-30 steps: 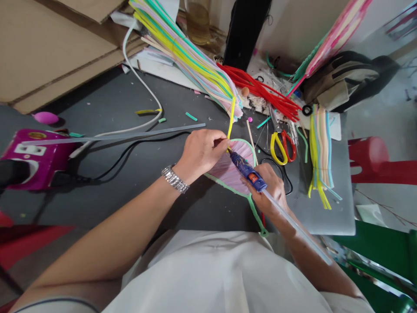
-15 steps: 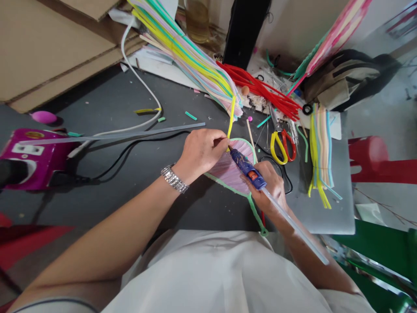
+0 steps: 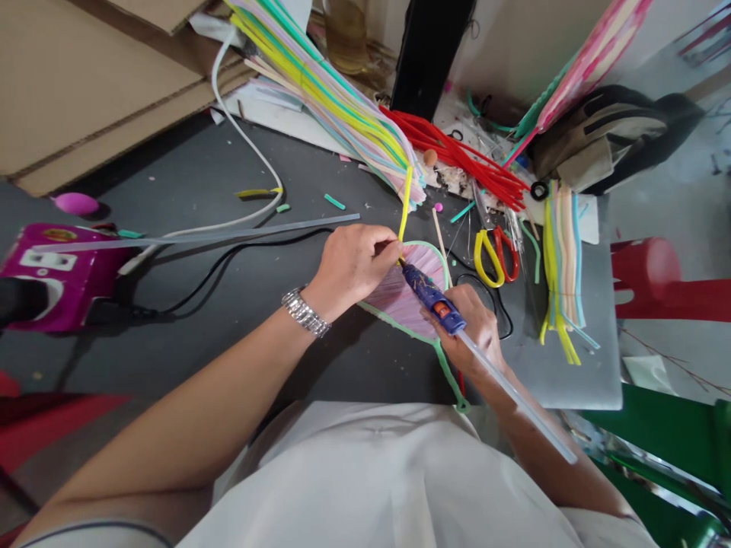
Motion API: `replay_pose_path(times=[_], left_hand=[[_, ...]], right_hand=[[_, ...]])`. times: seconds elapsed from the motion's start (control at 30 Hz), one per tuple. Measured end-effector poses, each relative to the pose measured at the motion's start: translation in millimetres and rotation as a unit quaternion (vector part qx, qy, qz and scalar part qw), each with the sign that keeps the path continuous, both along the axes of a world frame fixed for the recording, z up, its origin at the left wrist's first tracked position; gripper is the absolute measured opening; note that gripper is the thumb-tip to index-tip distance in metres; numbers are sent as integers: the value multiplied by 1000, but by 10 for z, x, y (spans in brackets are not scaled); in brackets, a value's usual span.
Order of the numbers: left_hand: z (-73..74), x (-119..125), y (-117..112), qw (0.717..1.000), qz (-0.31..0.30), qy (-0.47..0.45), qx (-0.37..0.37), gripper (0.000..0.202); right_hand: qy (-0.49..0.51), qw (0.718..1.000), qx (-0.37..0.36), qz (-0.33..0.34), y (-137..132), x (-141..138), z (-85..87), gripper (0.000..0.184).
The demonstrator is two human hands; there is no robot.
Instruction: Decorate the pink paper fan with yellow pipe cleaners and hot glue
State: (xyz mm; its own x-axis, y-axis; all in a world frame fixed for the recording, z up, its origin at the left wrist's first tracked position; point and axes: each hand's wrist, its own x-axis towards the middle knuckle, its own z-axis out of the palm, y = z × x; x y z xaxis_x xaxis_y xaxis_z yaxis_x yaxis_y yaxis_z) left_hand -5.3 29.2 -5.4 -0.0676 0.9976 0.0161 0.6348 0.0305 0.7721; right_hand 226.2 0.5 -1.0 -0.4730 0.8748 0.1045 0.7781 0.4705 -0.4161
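My left hand, with a metal watch on the wrist, pinches the lower end of a yellow strip against the top edge of a pink fan-shaped piece rimmed in green. My right hand grips a blue glue gun with a long clear glue stick trailing out behind it. The gun's nozzle touches the spot where the yellow strip meets the fan, right beside my left fingertips.
A bundle of pastel strips and red strips lie at the back. Yellow and red scissors and more strips sit to the right. A magenta device with cables stands left. Cardboard sheets lean behind.
Almost nothing has moved. The glue gun's nozzle has crept slightly up and left toward my left fingertips.
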Motion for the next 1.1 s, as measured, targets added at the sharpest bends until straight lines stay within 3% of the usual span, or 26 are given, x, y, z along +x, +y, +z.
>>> replay_pose_path(times=[0.7, 1.1], left_hand=[[-34, -5, -10, 1000, -3, 4, 22, 29], [-22, -1, -8, 1000, -6, 10, 20, 30]], right_hand=[[-6, 1000, 8, 17, -21, 51, -77, 9], [33, 999, -40, 1, 1, 45, -23, 18]])
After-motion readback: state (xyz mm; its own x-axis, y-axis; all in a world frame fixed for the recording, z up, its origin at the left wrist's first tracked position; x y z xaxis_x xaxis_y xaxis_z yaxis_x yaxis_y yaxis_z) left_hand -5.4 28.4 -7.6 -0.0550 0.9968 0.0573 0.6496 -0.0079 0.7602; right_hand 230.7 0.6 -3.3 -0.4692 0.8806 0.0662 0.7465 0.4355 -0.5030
